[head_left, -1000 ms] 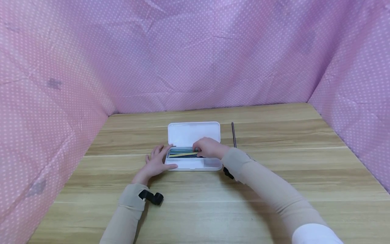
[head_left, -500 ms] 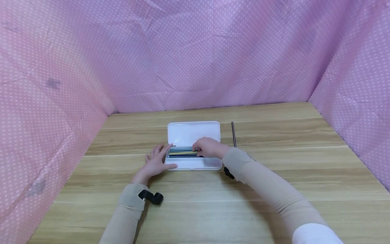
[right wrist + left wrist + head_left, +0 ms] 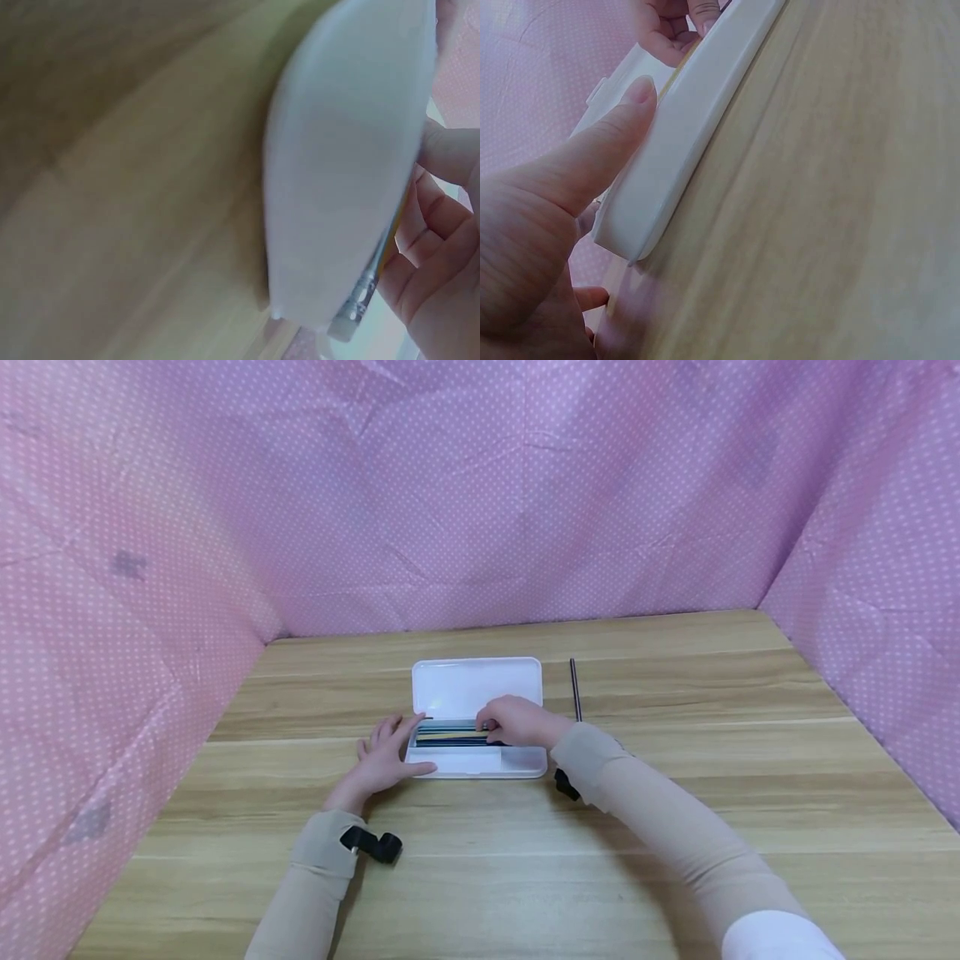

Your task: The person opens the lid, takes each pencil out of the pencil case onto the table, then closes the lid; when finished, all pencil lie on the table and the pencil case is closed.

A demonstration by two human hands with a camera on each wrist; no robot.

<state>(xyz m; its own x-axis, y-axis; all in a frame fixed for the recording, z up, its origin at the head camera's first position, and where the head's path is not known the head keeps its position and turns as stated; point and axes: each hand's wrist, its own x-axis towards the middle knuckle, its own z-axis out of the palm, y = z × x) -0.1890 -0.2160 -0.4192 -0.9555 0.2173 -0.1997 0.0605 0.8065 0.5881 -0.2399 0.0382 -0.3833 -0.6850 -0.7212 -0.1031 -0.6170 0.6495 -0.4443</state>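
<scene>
A white pencil case lies with its lid folded back on the table, several dark and teal pencils in its rear compartment. My right hand reaches into that compartment, thumb and fingers curled at a yellow pencil lying along the others. In the right wrist view this pencil's metal band and white eraser show beside the case wall. My left hand spans the case's left end with fingers spread, thumb on the front rim and index finger at the rear corner.
A dark pencil lies alone on the wooden table, right of the case, partly covered by my right forearm. The open lid rests behind the case. Pink dotted cloth hangs behind and at both sides.
The yellow pencil, slanted a second ago, now lies nearly level with the other pencils. My right hand has shifted slightly right. My left hand keeps its place at the case.
</scene>
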